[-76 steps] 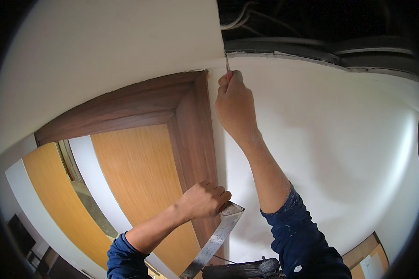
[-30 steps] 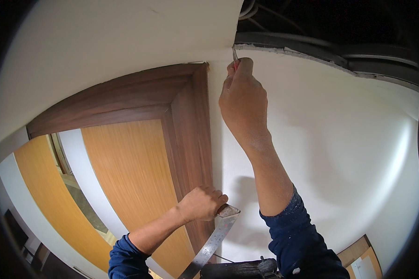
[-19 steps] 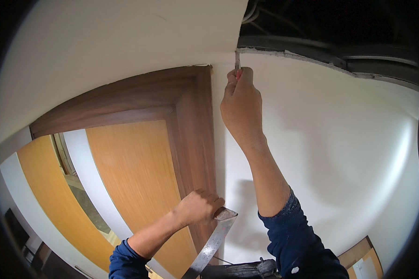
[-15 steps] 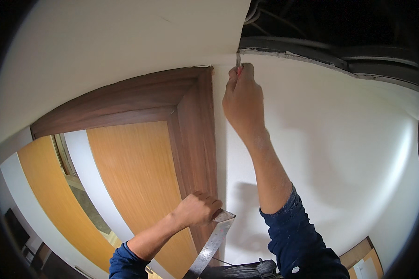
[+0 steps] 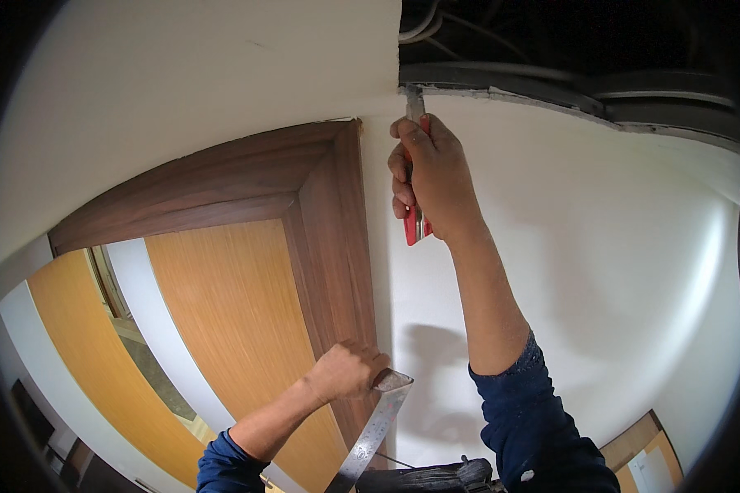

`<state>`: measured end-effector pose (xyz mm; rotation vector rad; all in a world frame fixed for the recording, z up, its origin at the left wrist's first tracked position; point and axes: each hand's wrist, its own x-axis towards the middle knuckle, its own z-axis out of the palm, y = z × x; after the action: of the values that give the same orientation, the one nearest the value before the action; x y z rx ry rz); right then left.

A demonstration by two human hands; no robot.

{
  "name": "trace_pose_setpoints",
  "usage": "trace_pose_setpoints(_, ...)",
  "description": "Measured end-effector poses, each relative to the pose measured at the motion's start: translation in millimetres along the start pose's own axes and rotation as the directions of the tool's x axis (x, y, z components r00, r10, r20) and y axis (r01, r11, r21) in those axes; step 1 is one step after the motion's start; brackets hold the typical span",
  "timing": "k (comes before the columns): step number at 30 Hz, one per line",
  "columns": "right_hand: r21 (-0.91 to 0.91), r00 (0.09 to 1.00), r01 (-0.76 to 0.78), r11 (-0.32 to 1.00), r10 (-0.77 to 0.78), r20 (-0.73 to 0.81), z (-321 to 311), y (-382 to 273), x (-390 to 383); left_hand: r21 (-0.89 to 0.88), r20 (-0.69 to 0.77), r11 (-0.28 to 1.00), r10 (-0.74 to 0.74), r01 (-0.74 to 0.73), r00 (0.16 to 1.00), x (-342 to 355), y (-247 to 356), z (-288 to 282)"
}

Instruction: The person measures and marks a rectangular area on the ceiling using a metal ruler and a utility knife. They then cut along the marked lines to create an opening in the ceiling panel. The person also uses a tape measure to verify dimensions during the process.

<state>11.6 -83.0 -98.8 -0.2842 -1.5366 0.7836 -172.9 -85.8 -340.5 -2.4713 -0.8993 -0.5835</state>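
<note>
Raised overhead, my right hand [image 5: 442, 177] is closed around a red utility knife [image 5: 418, 228]. The blade end points up and meets the ragged plaster edge [image 5: 452, 92] where the white wall reaches the dark ceiling opening. My fingers wrap the handle, and its red butt shows below them. Lower down, my left hand [image 5: 347, 370] is closed on the thick end of a metal try square [image 5: 378, 427], beside the brown wooden door frame [image 5: 334, 222]. The square's blade slants down toward the lower edge of the view.
At upper right the ceiling opening [image 5: 543, 37] shows dark metal rails and loose cables [image 5: 423, 29]. White ceiling [image 5: 214, 82] spreads to its left. A wood-coloured door with pale stripes [image 5: 222, 304] stands within the frame. A black object [image 5: 423, 478] lies at the bottom centre.
My right wrist has turned, so the knife's handle now shows below my fingers. The view has shifted slightly; my left hand keeps its grip on the square.
</note>
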Motion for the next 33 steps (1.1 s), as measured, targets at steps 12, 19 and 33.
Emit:
trace_pose_setpoints(12,-0.675,0.859,0.337,0.657,-0.508,-0.065,-4,33,3,-0.024,0.114,0.989,0.151,-0.149,0.982,64,26,26)
trace_pose_setpoints(19,-0.934,0.950,-0.196,0.298,0.294,-0.106,-147,135,-190,-0.013,-0.023,0.956,0.293,-0.294,0.956,59,26,48)
trace_pose_setpoints(33,0.300,0.624,-0.602,0.740,0.670,-0.401,-153,144,-442,-0.231,0.069,0.859,0.483,-0.457,0.873,137,81,121)
